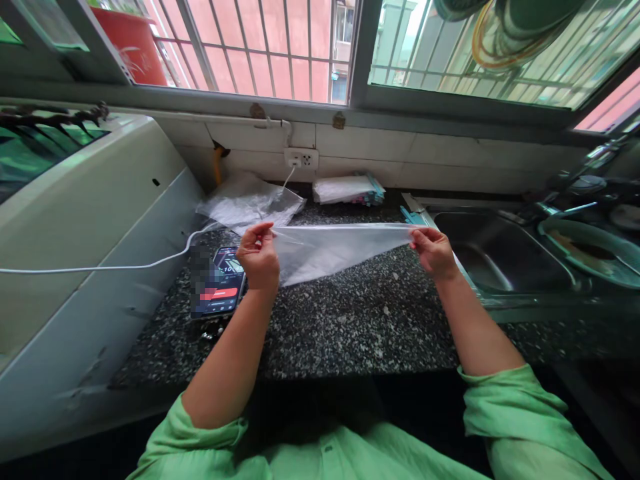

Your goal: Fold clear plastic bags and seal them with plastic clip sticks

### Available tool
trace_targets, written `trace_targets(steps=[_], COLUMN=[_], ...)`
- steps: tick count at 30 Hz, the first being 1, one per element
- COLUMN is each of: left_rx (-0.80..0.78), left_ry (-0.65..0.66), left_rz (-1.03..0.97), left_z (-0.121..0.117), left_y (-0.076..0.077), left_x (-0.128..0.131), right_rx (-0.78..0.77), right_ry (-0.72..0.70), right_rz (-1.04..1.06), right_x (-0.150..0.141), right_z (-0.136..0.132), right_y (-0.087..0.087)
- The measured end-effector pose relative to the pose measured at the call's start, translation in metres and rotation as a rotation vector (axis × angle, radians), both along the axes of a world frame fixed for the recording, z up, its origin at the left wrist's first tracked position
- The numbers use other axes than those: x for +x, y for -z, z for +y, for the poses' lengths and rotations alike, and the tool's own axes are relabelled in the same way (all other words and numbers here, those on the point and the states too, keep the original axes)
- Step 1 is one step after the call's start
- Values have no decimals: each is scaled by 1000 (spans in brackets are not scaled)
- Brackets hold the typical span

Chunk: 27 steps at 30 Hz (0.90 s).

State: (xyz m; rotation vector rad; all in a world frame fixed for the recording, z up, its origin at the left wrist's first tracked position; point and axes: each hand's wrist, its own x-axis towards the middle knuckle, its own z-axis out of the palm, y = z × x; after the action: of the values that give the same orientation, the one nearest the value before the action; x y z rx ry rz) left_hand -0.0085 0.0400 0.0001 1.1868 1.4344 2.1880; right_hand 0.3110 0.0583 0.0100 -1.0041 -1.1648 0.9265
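Note:
A clear plastic bag [330,250] is stretched taut above the speckled countertop [350,327], its top edge running nearly level between my hands. My left hand [260,257] pinches one upper corner, fingers curled closed. At the other end, my right hand [434,251] grips the opposite corner between thumb and fingers. The bag looks flat, and its lower edge slants up toward the right. Close beside my left wrist lies a phone [223,283] with a lit screen, partly covered by that hand.
More clear plastic bags [250,200] lie at the back left, near a wall socket [301,159] with a white cable [150,265]. A white packet [347,189] rests against the wall. To the right is a steel sink [500,257] with a green basin [595,247].

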Motion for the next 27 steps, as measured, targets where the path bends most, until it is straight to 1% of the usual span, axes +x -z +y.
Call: trace_targets(steps=[3,6,7,9,10,11,13,15,17,19,21,23,24,27], left_rx=[15,109,152,202,219,198,133,9,-124,-260,-401,-533,-597,-779], left_ry=[-38,-86,-93,-60,-36,15,96,179,258,301,296,307,341,527], left_rz=[77,189,232,344,396,459,593,709,752,736,660,534,469,335], left_z=[-5,-21,-30,-53,-65,-78,-103,-124,-139,-148,-152,-151,-149,-137], left_y=[-4,-6,-5,1,5,11,22,33,40,44,43,38,34,18], left_x=[2,3,2,-3,-7,-12,-23,-33,-41,-43,-42,-41,-40,-40], right_rx=[46,79,78,43,5,-57,-190,-311,-399,-467,-519,-534,-528,-499], right_ry=[8,24,27,22,23,10,-16,-29,-37,-61,-84,-81,-75,-74], right_rz=[-13,-21,-21,-37,-64,-110,-210,-306,-387,-439,-436,-381,-351,-312], right_x=[2,4,6,10,12,15,20,23,25,26,25,23,23,21], right_z=[-5,-17,-23,-40,-49,-59,-78,-93,-104,-108,-108,-106,-105,-103], right_y=[-6,-9,-8,-2,3,9,21,29,33,31,29,27,27,28])
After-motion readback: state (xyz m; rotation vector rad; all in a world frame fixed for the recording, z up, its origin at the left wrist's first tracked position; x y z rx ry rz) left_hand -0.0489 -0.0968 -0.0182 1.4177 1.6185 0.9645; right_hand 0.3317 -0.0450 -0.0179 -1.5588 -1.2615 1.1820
